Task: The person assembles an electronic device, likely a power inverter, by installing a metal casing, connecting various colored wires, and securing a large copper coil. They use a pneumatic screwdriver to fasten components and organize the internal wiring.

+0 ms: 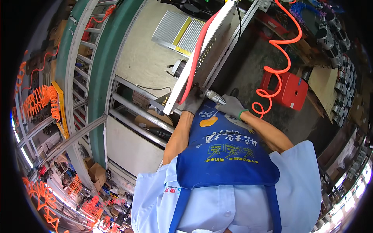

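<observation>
My right hand [233, 105], in a grey glove with a green cuff, is closed around a silver air screwdriver [215, 97]. The tool lies nearly level, its tip pointing left toward my other hand. My left hand [191, 102], also gloved in grey, is at the near end of a tilted white metal panel [179, 90] with rows of small holes. Its fingers curl in by the tool's tip; shadow hides what they pinch. Along the panel runs a thick red hose [194, 62]. A black motor-like part [180, 68] sits behind the panel.
A finned metal heat exchanger [178, 32] lies on the pale board [134, 66] at the far left. Metal rollers [143, 115] run below it. Right of me hangs a coiled orange air hose [285, 54], above a red plastic box [289, 91]. Stacked motors [344, 93] line the right side.
</observation>
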### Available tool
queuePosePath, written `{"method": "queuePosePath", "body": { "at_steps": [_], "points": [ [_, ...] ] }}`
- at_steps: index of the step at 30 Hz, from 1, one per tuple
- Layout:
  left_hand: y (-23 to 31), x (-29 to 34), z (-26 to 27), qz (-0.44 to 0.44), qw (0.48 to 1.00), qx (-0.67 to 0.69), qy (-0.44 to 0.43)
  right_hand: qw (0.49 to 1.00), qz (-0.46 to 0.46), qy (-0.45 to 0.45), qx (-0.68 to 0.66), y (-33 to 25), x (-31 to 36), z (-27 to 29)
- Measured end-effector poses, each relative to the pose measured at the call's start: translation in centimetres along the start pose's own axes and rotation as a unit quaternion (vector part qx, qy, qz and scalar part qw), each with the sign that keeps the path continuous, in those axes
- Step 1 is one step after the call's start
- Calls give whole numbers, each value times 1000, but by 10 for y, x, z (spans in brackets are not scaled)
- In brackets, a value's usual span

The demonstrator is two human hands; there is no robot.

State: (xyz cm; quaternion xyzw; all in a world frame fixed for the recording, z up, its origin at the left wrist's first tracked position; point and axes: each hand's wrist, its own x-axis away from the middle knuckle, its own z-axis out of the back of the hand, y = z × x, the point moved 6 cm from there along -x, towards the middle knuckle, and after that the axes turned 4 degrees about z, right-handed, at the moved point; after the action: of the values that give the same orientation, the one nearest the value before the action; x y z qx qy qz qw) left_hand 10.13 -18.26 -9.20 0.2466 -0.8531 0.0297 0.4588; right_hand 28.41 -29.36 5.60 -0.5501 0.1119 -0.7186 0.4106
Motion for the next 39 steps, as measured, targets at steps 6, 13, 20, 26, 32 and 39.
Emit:
{"method": "queuePosePath", "body": {
  "at_steps": [6,13,20,26,32,39],
  "points": [
    [1,17,-6,-1,992,-108,67,1000,4,11,5,22,-17,-12],
    [17,-13,76,-219,833,-508,-3,1000,7,-8,-13,11,-11,-18],
    [0,34,17,20,967,-244,66,999,-19,-13,-24,-8,2,5],
    [1,64,18,51,933,-337,113,1000,6,5,-22,18,-9,-2],
    [2,76,10,63,934,-328,125,999,16,10,-41,29,-12,-12],
    [79,140,84,-255,453,-853,47,1000,11,-21,-17,7,-4,7]
  ]
}}
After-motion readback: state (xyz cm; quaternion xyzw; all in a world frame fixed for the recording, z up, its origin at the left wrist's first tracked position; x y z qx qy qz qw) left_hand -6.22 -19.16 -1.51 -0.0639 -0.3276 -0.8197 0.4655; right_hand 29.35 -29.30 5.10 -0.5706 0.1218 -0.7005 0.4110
